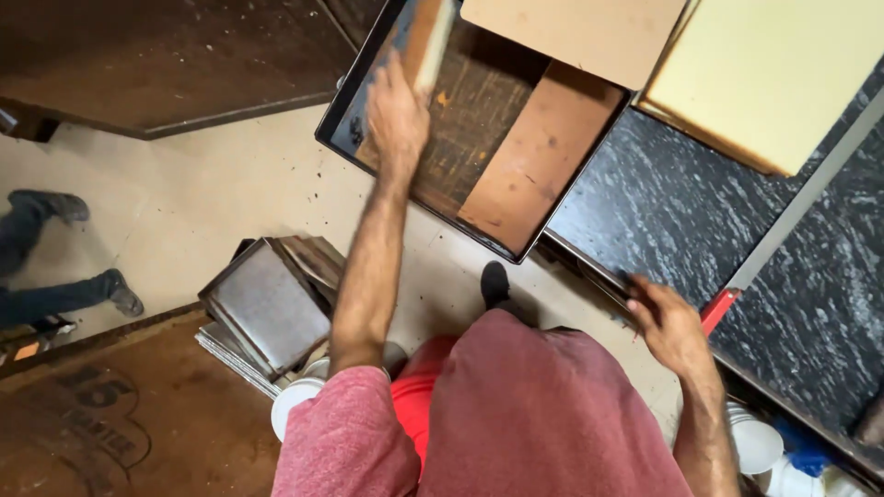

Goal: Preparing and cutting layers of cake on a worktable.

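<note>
Bystander clutter around the work spot

Down and left of the grip, a stack of metal baking trays (267, 308) leans on the pale floor (184, 193), a white bucket (293, 403) just below it. Far left, another person's legs (55, 267) in dark shoes. Right of the grip, a black marbled counter (663, 207) carries a cream board (769, 78); white tubs (755, 442) sit beneath its edge.
</note>
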